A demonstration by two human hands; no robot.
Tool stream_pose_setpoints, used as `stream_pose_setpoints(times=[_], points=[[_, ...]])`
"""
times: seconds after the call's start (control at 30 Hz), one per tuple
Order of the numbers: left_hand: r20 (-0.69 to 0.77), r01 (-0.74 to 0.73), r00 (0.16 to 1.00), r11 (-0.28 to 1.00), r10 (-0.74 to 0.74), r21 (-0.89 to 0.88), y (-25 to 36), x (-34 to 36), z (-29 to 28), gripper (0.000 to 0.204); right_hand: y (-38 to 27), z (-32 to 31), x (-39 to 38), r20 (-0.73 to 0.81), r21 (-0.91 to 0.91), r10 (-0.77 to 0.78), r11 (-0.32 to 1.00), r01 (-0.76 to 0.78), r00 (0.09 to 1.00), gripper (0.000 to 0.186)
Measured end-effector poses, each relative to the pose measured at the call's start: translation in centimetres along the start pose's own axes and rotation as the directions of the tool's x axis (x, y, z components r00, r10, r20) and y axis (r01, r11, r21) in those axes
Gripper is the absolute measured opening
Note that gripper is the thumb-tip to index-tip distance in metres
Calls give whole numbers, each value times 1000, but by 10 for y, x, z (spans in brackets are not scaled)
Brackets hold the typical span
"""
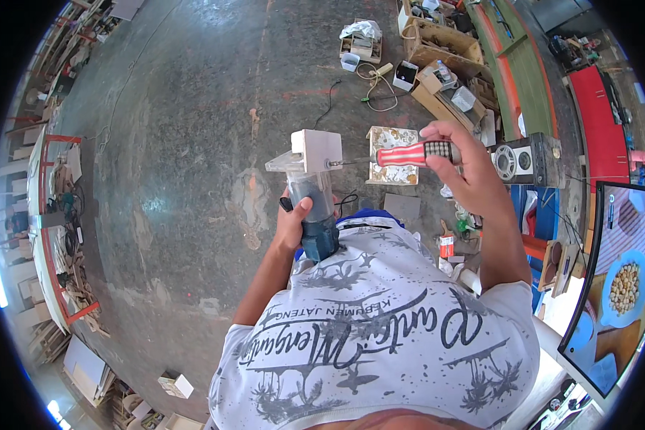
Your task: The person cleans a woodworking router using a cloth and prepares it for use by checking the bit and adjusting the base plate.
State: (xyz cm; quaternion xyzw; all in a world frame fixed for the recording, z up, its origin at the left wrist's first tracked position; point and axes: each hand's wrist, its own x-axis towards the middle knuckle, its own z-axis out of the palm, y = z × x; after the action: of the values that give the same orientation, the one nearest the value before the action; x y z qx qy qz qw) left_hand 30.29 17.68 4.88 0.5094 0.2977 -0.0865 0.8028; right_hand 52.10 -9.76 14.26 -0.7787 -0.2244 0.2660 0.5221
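Note:
My left hand (pixel 292 223) is wrapped round a dark blue power tool (pixel 319 239) that looks like a trim router, held upright against my body. A clear plastic base (pixel 283 163) and a pale wooden block (pixel 324 149) are on its upper end. My right hand (pixel 467 168) has its fingers curled about the rear of a screwdriver (pixel 403 155) with a red-and-white striped, dark-checked handle. The shaft points left, and its tip meets a screw (pixel 332 164) on the block's right side. Some left fingers are hidden behind the tool.
Beyond the screwdriver stands a small paint-stained stool (pixel 394 137). Cords (pixel 380 89) lie on the concrete floor near wooden boxes (pixel 444 46). A screen (pixel 613 287) stands at the right, below a red cabinet (pixel 598 122). Racks with wood offcuts (pixel 68 222) line the left.

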Motion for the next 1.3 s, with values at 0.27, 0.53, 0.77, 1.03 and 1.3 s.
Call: stream_pose_setpoints(times=[0.27,0.53,0.77,1.03,1.3], points=[[34,0,999,1000,-1,22,-3,5,2,92,8,3,2,-84,181,-302,933,312,950,33],[34,46,998,999,-46,-1,-3,6,-2,95,21,-5,0,35,56,-405,914,403,914,39],[34,22,999,999,-24,43,2,3,0,95,13,3,-3,-35,164,-310,936,312,950,30],[37,29,999,999,-30,21,1,4,-1,95,34,10,-2,-14,336,-204,921,196,979,34],[9,11,1000,999,-11,44,4,0,0,99,4,1,-7,69,191,364,909,-370,929,42]])
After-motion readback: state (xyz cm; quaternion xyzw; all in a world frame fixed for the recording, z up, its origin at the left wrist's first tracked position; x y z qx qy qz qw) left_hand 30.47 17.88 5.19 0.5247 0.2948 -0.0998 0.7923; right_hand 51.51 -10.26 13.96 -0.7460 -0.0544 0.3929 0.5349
